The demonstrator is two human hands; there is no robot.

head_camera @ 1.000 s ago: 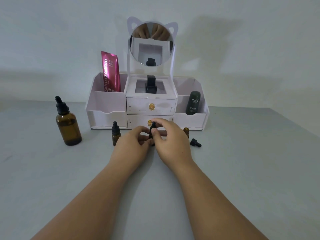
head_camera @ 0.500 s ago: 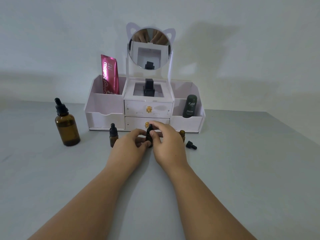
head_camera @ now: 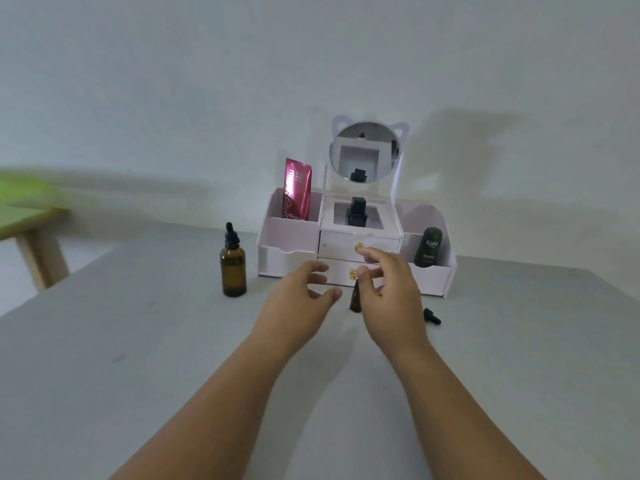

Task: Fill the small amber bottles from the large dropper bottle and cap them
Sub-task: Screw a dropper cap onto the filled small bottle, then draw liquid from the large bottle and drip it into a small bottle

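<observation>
On the grey surface (head_camera: 138, 341), before a white organiser (head_camera: 289, 228): two hands flanking one small amber bottle.
From left: the large dropper bottle (head_camera: 233, 263) stands upright and capped, well apart from the hands. The left hand (head_camera: 298, 296) hovers with fingers loosely spread, grasping nothing. Just beside it, the small amber bottle (head_camera: 355, 299) stands upright with its black dropper cap on, between the two hands. The right hand (head_camera: 388, 289) is likewise relaxed and released, its thumb just above the cap; contact cannot be judged through the blur. A loose dropper cap (head_camera: 432, 317) lies on its side further right. The organiser holds a pink tube (head_camera: 297, 190), a round mirror (head_camera: 363, 152) and a dark green bottle (head_camera: 429, 246).
</observation>
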